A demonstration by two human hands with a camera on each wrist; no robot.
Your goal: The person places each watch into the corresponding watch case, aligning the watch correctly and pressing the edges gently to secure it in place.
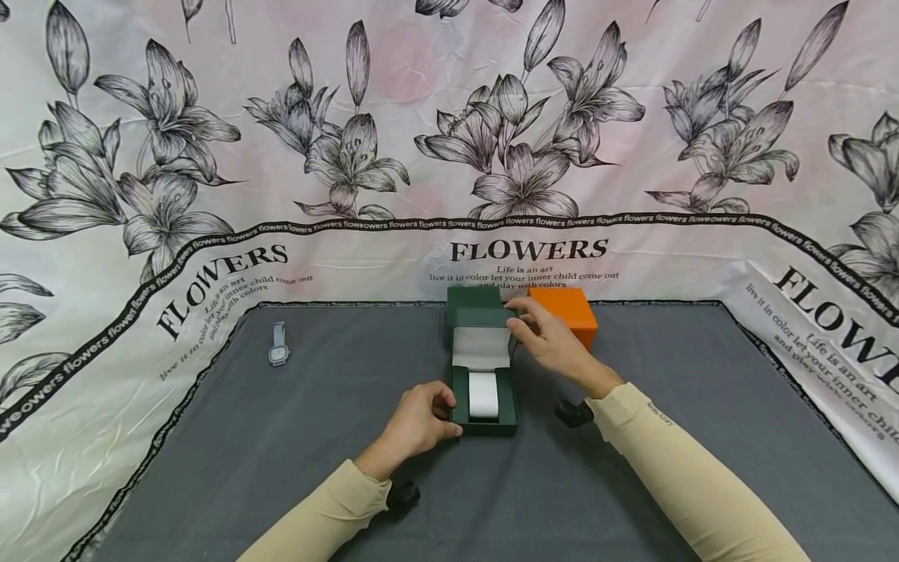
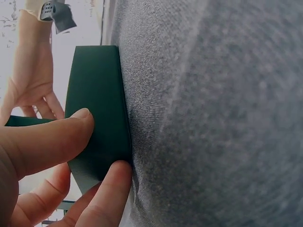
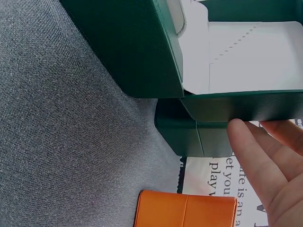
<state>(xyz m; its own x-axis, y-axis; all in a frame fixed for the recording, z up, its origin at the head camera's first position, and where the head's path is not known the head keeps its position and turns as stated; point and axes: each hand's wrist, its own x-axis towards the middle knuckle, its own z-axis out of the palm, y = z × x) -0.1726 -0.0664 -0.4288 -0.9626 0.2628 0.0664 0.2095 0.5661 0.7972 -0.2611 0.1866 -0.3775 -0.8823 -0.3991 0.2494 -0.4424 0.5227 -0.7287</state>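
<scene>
A green watch box (image 1: 485,429) stands with its lid (image 3: 213,108) raised, showing a pale lining. Inside its base sits a white cushion (image 1: 483,395). My left hand (image 1: 416,420) holds the near left corner of the base, with thumb and fingers on its green walls in the left wrist view. At the right side of the lid is my right hand (image 1: 555,343), its thumb and fingers holding the lid's edge. In the right wrist view the fingertips are partly hidden behind the lid.
Behind the open box stands another green box (image 1: 474,297), with an orange box (image 1: 567,312) to its right. A silver watch (image 1: 278,347) lies at the left on the grey cloth (image 1: 211,468). A flower-printed sheet (image 1: 393,265) borders the back and sides.
</scene>
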